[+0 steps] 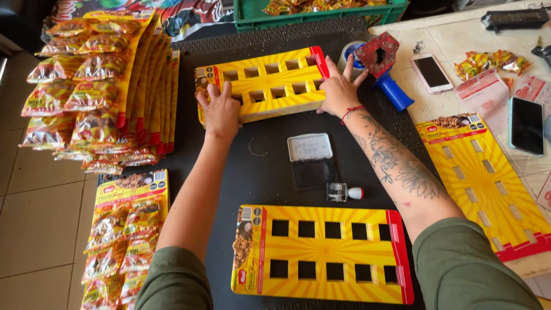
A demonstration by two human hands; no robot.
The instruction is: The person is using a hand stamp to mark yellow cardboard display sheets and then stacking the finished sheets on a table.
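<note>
My left hand (219, 110) and my right hand (338, 90) press on the two ends of a thick stack of yellow display cards (263, 85) with square cut-outs, lying on a black table top (267, 178). Both hands grip the stack's near edge, fingers spread over its top. A single yellow card with the same cut-outs (324, 252) lies flat close to me, between my forearms. An open black stamp pad with a white lid (311, 161) and a small clear stamp with a red tip (343, 192) sit between the stack and the near card.
A red and blue tape dispenser (383, 66) lies by my right hand. Two phones (431, 73) (526, 125), loose snack packets (491, 62) and another yellow card (485, 183) are on the right. Filled cards of packets pile up on the left (100, 86) (123, 229). A green crate (321, 14) stands behind.
</note>
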